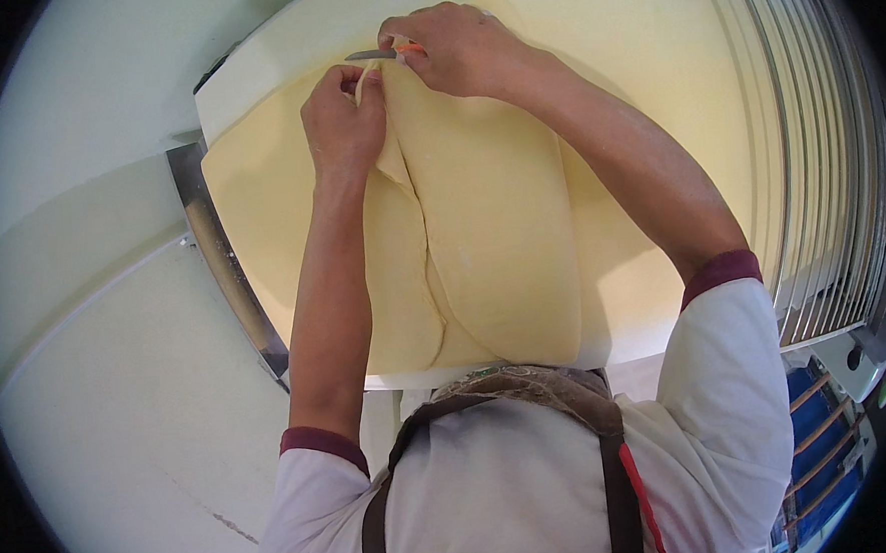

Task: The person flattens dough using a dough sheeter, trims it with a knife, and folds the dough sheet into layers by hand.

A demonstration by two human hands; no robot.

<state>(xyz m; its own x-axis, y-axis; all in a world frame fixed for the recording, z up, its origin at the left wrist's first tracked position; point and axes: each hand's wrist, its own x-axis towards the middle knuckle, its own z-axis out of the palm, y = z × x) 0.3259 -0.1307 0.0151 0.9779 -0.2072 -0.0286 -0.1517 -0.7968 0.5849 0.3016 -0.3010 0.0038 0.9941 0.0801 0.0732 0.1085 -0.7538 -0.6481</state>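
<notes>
A wide sheet of pale yellow dough lies folded over itself, with a seam running down its middle toward me. Near the far end of that seam, my left hand pinches a thin raised strip of the dough edge between thumb and fingers. Just beyond it, my right hand grips a small knife with an orange handle. Its short grey blade points left, above the pinched strip. Part of the handle is hidden inside my fingers.
The dough rests on a white work surface. To the right stands a metal wire guard of long curved bars. A metal-edged bracket borders the left side. At the lower right is a blue panel with wooden sticks across it.
</notes>
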